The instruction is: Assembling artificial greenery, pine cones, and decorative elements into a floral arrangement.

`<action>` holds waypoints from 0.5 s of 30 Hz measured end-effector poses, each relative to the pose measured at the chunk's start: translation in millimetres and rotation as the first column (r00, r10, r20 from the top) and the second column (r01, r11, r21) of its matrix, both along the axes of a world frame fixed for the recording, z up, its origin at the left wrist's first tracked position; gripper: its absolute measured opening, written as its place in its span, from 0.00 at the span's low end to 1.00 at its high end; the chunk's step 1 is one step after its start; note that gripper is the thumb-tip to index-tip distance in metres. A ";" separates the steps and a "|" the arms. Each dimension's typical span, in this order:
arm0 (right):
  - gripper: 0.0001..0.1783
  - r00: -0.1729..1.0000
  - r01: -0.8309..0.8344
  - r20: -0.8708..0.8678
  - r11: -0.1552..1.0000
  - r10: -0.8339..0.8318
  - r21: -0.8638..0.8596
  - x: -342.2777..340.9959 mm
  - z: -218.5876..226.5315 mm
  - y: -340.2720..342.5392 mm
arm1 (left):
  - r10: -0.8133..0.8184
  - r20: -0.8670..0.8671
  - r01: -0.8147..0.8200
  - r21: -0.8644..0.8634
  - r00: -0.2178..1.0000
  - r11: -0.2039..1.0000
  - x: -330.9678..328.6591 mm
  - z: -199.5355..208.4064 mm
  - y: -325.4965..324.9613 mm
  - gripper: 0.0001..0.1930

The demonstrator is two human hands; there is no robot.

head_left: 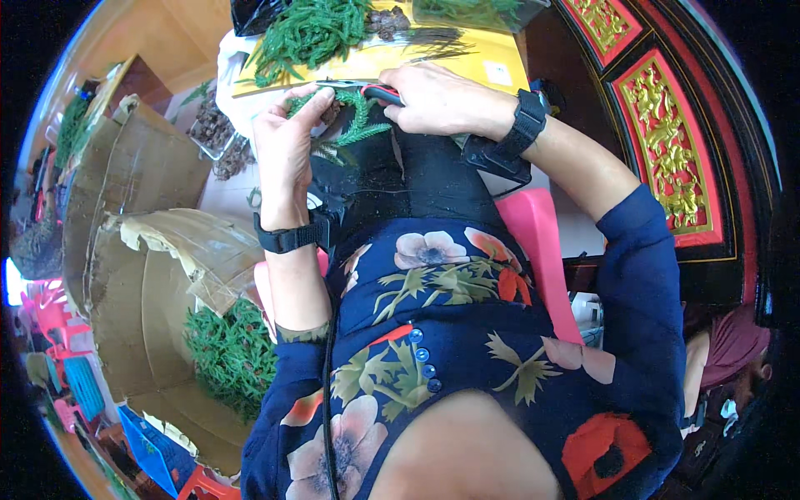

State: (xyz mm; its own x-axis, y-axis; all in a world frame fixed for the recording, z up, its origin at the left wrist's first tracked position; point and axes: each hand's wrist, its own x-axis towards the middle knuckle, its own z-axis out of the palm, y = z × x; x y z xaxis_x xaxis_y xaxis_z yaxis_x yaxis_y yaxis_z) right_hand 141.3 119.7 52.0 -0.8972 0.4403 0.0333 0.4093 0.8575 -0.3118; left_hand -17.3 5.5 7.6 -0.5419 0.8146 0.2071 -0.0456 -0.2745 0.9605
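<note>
My left hand (287,137) pinches a green artificial pine sprig (362,125) between thumb and fingers, above my lap. The sprig curves to the right and hangs over my dark trousers. In my right hand (437,100) is a pair of pliers (382,94) with red and black handles, gripped in a closed fist. The metal jaws point left and lie close to the left fingertips. Whether they bite on anything is too small to tell. Just beyond both hands is a yellow board (492,62), bearing a heap of green sprigs (308,33) and thin dark wires (433,40).
Brown cone-like clumps (387,23) lie beside the heap. More fill a basket (212,133) at the left. A torn cardboard box (158,283) holds many sprigs (233,350). Pink plastic chair parts (537,237) flank me. Gold-carved red panels (667,150) and another person (733,350) are at right.
</note>
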 end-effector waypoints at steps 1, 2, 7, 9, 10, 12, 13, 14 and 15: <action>0.12 1.000 0.008 -0.016 1.000 -0.008 -0.007 -1.4 -0.3 0.1 | 0.024 -0.008 -0.024 0.002 1.000 1.000 0.9 0.2 -0.4 0.12; 0.12 0.999 0.016 -0.031 1.000 -0.016 -0.013 -2.5 -0.5 0.3 | 0.047 -0.016 -0.047 0.005 0.999 0.999 1.3 0.4 -0.5 0.12; 0.12 0.998 0.065 0.007 0.997 -0.065 -0.052 -2.2 5.0 -3.9 | 0.096 -0.047 -0.097 -0.019 0.994 0.995 0.6 2.6 0.1 0.15; 0.12 0.997 0.073 0.006 0.996 -0.073 -0.054 -1.4 3.1 -2.8 | 0.065 0.016 -0.064 -0.056 0.998 0.996 5.2 6.2 -1.1 0.16; 0.12 0.997 0.082 0.004 0.995 -0.081 -0.057 -0.4 1.6 -1.9 | 0.050 0.048 -0.047 -0.074 0.998 0.996 6.1 7.1 -1.6 0.16; 0.13 0.996 0.089 0.003 0.994 -0.089 -0.057 1.2 1.9 -0.9 | 0.046 0.007 -0.046 -0.082 0.999 0.996 4.5 6.6 -3.0 0.16; 0.13 0.998 0.060 -0.018 0.996 -0.061 -0.058 2.2 2.4 -0.4 | 0.041 -0.033 -0.044 -0.092 0.999 0.995 3.4 5.9 -3.6 0.16; 0.13 0.999 0.032 -0.038 0.998 -0.034 -0.059 2.9 2.8 -0.1 | 0.035 -0.074 -0.042 -0.103 0.997 0.994 2.9 5.3 -3.9 0.16; 0.13 0.998 0.004 -0.058 0.998 -0.007 -0.060 3.3 3.2 0.0 | 0.035 -0.074 -0.042 -0.102 0.997 0.994 3.1 4.7 -3.8 0.16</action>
